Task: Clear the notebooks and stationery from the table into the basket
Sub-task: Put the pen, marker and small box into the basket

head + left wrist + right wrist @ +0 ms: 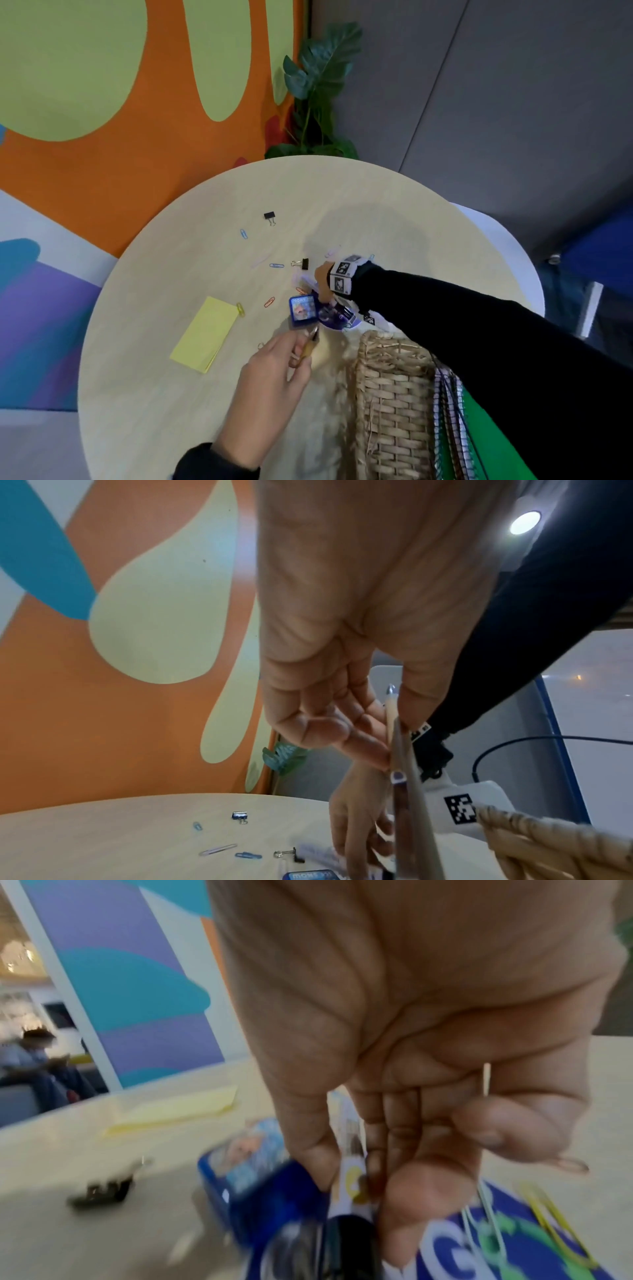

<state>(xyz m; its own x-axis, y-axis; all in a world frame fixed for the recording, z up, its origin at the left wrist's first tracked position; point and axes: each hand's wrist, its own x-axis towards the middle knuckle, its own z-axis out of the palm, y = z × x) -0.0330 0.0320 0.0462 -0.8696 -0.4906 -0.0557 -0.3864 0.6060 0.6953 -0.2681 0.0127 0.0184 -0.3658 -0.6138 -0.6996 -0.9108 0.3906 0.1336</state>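
My left hand (308, 342) hovers over the round table (154, 411) just left of the wicker basket (390, 404), pinching a couple of pens (404, 791) between thumb and fingers. My right hand (323, 291) reaches down beyond the basket, its fingers curled round a white marker (351, 1185) lying beside a small blue box (302, 310). A blue printed pack (514, 1231) with rubber bands lies under that hand. Spiral notebooks (452, 428) stand in the basket. A yellow notepad (205, 334) lies to the left.
Two black binder clips (270, 216) (301, 263) and several coloured paper clips (244, 234) are scattered over the far middle of the table. A potted plant (318, 96) stands behind the table, with a white chair (513, 246) at the right.
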